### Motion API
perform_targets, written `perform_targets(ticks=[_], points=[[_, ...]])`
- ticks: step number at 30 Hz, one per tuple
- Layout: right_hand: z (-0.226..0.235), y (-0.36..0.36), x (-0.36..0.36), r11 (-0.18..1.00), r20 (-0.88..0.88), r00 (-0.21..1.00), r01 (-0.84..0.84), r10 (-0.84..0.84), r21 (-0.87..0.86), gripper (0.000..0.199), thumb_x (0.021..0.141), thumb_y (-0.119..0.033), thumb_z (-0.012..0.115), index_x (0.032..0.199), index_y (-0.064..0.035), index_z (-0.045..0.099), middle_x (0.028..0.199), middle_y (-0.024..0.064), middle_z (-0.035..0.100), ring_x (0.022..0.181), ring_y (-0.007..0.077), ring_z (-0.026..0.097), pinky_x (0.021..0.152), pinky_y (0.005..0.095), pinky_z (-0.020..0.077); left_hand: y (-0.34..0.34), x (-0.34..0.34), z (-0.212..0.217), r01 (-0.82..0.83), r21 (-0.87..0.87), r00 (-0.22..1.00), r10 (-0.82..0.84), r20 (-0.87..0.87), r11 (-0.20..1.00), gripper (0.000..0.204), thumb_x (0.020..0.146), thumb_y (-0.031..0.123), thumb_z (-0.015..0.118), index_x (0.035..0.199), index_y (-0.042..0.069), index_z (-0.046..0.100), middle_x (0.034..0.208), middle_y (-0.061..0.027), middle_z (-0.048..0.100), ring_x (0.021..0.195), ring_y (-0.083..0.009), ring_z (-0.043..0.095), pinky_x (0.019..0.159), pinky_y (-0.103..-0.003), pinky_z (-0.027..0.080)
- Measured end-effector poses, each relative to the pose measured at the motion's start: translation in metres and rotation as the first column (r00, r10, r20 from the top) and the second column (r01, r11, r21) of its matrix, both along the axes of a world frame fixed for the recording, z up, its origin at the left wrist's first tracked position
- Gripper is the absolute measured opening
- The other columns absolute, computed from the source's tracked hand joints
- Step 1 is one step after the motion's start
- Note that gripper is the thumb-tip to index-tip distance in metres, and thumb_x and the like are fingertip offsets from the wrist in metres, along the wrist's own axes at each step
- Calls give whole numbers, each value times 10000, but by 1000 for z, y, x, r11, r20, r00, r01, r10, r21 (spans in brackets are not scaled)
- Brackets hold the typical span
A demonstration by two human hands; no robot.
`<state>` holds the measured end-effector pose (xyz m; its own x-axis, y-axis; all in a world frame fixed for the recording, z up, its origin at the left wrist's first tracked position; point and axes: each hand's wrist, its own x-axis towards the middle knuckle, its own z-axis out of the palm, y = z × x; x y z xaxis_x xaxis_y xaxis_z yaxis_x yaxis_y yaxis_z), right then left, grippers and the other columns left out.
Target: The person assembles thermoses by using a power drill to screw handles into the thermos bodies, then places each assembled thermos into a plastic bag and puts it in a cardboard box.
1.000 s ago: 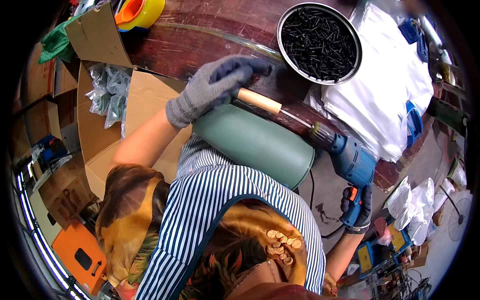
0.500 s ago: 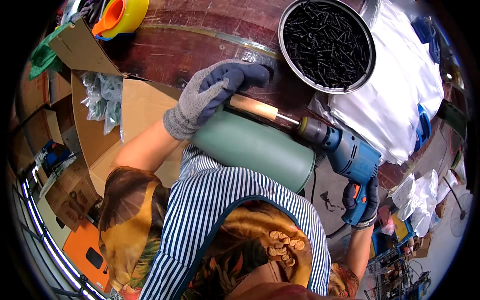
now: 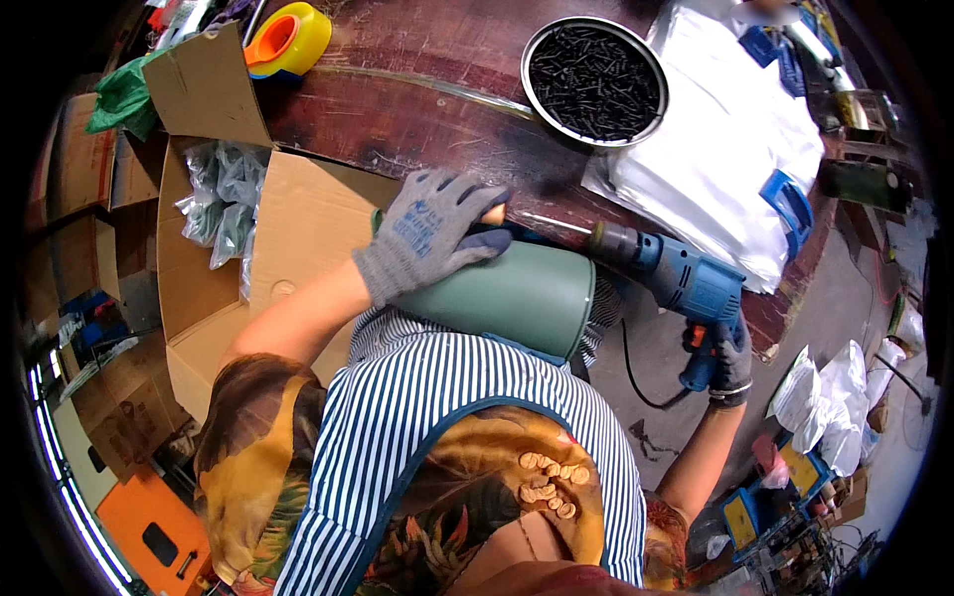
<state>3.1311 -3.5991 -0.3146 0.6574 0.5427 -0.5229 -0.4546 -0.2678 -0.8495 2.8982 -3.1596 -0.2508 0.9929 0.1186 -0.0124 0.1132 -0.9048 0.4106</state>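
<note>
A green cylinder (image 3: 507, 293) lies across my lap, its round open-looking end toward the right. My gloved left hand (image 3: 432, 233) rests over its far left side, fingers wrapped round a light wooden sleeve (image 3: 494, 214). Only the sleeve's end shows between thumb and forefinger. Out of it runs a thin metal rod (image 3: 552, 224) into the chuck of a blue power drill (image 3: 691, 283). My gloved right hand (image 3: 730, 356) is closed on the drill's handle, near its orange trigger. What the rod's tip meets is hidden by my left hand.
Black screws fill a round tin (image 3: 596, 84) on the dark red table (image 3: 417, 119). White plastic bags (image 3: 715, 149) lie to its right. An open cardboard box (image 3: 313, 214) with bagged parts stands at left, near a yellow tape dispenser (image 3: 316, 40). The drill's cord (image 3: 636, 382) hangs below.
My left hand has turned palm down and closed round the wooden sleeve, covering most of it. More of the metal rod shows. The view has shifted, and the cylinder appears slightly farther left.
</note>
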Motion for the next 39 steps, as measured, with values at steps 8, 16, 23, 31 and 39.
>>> perform_targets(ticks=[8,16,23,31,39], points=[[29,-28,51,842,778,571,259,261,-473,419,955,-231,643,1324,-42,583,1223,111,640,1092,252,609,957,375,482,2,8,75,106,300,994,-97,-45,948,378,894,475,609,830,103,592,815,-113,641,782,-286,634,723,-407,461],[113,146,0,960,956,108,36,273,-278,370,850,-180,739,1201,-89,667,1197,126,658,1146,312,599,987,408,464,-99,62,24,629,526,638,-767,71,572,194,816,242,619,971,132,656,990,-43,646,1034,-231,607,1093,-451,395],[79,143,54,898,930,57,247,362,-365,399,843,-332,750,1175,-125,671,1181,101,663,1109,329,577,956,444,456,-69,64,56,636,330,703,-700,124,697,452,806,321,667,1213,130,623,1168,-80,597,1231,-263,528,1174,-541,296],[55,176,107,804,767,405,119,497,-583,276,904,-333,692,1109,-153,739,1006,140,728,922,224,697,846,357,533,-78,77,69,801,138,533,-799,278,582,404,833,346,648,1198,175,638,1243,-75,592,1279,-276,497,1166,-580,281],[53,209,136,893,-38,980,192,-193,406,117,902,37,632,1012,-2,638,998,120,715,829,203,691,727,292,566,18,192,107,86,-241,996,-74,60,967,531,800,410,793,1148,27,675,1076,-139,703,1007,-269,667,941,-373,503]])
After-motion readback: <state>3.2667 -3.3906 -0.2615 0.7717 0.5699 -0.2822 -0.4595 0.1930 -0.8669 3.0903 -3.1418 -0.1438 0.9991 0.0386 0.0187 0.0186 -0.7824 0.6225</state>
